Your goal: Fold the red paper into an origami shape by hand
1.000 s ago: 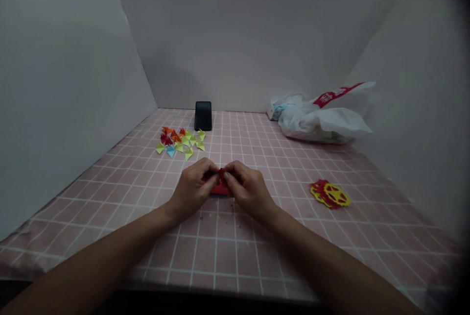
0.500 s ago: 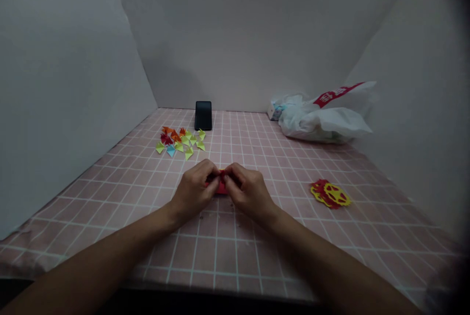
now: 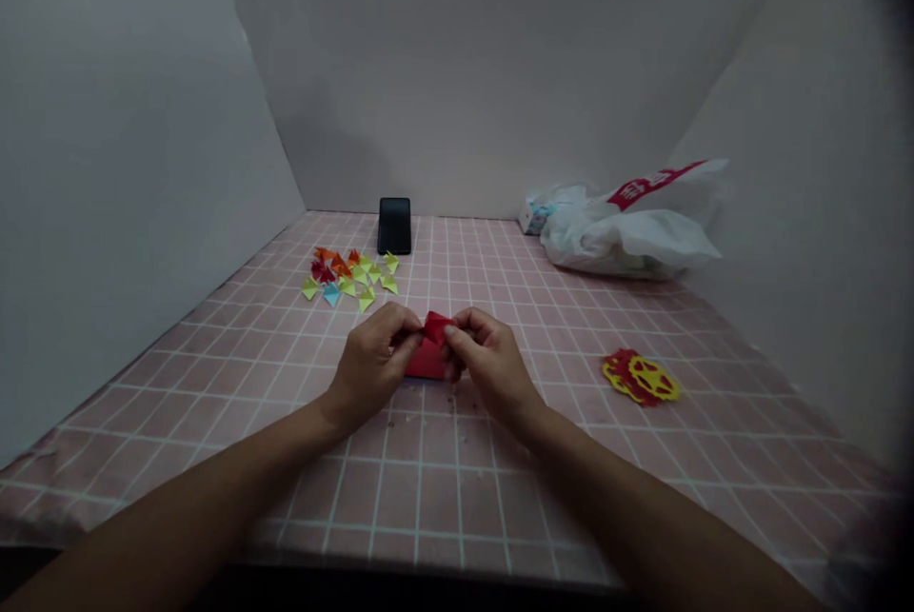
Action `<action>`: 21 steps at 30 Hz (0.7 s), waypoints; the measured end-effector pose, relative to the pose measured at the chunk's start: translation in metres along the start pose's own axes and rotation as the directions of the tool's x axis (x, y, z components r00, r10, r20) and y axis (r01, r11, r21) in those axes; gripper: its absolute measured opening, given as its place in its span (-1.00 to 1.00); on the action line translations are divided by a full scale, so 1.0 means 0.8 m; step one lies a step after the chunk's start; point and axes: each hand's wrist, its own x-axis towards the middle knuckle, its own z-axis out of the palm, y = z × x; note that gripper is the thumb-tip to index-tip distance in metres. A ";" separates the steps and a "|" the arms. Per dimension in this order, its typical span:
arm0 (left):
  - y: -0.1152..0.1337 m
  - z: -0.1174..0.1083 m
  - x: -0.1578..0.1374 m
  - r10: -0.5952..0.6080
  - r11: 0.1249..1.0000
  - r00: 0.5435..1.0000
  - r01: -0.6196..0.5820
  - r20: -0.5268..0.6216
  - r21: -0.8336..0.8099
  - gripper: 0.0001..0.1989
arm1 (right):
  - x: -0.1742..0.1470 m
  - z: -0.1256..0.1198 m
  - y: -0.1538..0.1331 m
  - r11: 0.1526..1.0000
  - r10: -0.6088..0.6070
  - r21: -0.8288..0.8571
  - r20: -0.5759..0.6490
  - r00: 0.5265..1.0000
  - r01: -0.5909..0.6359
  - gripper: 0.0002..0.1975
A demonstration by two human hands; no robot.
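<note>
Red folded paper [image 3: 436, 325] was up between both hands, just above a red sheet [image 3: 427, 361] on the table [image 3: 439, 507] — left hand [image 3: 372, 357] fingertips pinched its left tip, right hand [image 3: 492, 363] thumb and fingers gripped its right side, probably to steady small folds. Finished-looking paper pieces [image 3: 359, 274] lay grouped beyond — likely keeping space free.

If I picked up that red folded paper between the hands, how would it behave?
The red folded paper is probably very light: the left hand and right hand seem to pinch it only at its sides. Its angular folds suggest some stiffness, though a hard squeeze would likely crumple it.
</note>
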 end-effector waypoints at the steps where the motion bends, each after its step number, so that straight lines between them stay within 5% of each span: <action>1: 0.000 0.000 0.000 0.025 0.999 1.000 -0.025 0.014 0.025 -0.88 | -0.001 0.000 0.001 0.998 -0.034 -0.045 0.002 0.999 0.034 -0.81; 7: 0.001 0.000 -0.003 0.091 0.996 0.995 -0.091 0.039 0.007 -0.87 | 0.003 -0.002 0.005 0.983 -0.067 -0.175 -0.039 0.997 0.060 -0.83; 12: -0.001 0.000 -0.002 -0.091 0.985 0.996 0.087 -0.022 -0.151 -0.92 | 0.004 -0.004 0.001 0.994 0.034 -0.108 -0.035 0.999 -0.037 -0.76; 17: -0.006 0.001 0.005 -0.362 0.770 0.924 0.372 0.127 -0.518 -0.87 | -0.003 0.001 -0.008 0.993 0.114 -0.051 0.110 0.987 -0.109 -0.75; 21: -0.013 0.003 0.010 -0.450 0.597 0.863 0.482 0.229 -0.641 -0.78 | -0.005 0.003 -0.009 0.983 0.182 -0.010 0.196 0.964 -0.183 -0.77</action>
